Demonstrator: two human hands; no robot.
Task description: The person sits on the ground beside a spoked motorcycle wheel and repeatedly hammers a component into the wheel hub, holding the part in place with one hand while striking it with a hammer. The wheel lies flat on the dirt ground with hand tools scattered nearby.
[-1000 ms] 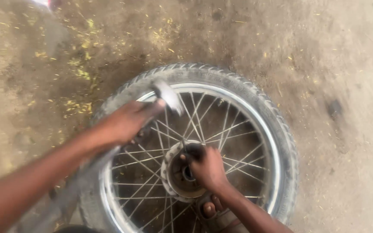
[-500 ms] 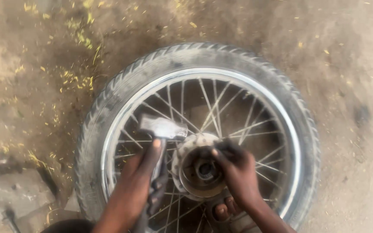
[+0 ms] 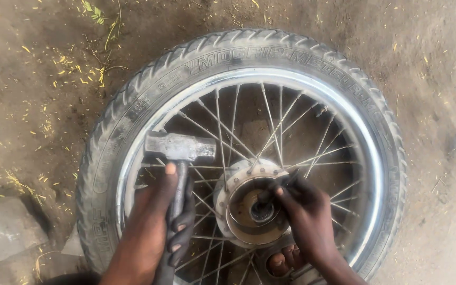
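Head view: left hand [image 3: 151, 227] clamped on a hammer [image 3: 178, 150] above the spokes; right hand [image 3: 304, 216] pinches a small dark tool [image 3: 273, 192] at the wheel [image 3: 249, 58] hub [image 3: 249, 206].

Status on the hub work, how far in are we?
Done: the wheel lies flat on the dirt, hub facing up and open. In hand: the left hand grips a hammer, head raised over the spokes; the right hand holds a dark tool against the hub centre. Left: the centre part sits in the hub, so it looks not yet out. Stage is hard to judge beyond that.
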